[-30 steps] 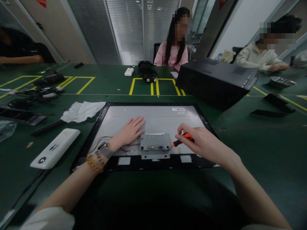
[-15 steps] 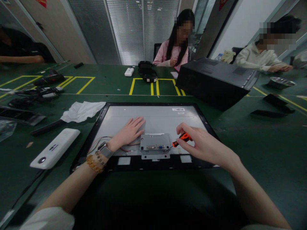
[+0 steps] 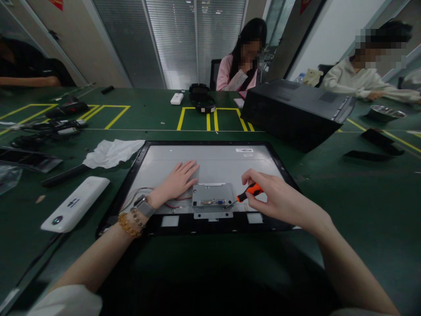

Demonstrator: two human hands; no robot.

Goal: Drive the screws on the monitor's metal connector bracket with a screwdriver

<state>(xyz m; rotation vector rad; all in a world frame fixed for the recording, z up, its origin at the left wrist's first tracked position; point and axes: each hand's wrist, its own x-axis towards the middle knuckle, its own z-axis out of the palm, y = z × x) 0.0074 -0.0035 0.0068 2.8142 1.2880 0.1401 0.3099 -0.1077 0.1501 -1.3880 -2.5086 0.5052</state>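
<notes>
over there, the left grip (image 3: pixel 176 182) lies flat, palm down, well to the left of the screwdriver (image 3: pixel 252 190), fingers slightly spread and pointing away from the body, thumb on the side nearer that tool. the left forearm slants in from the near left. the right grip (image 3: pixel 278 194) is closed around the screwdriver's handle, forefinger curled over, thumb below, the wrist bent inward and the forearm reaching in from the near right of it.
</notes>
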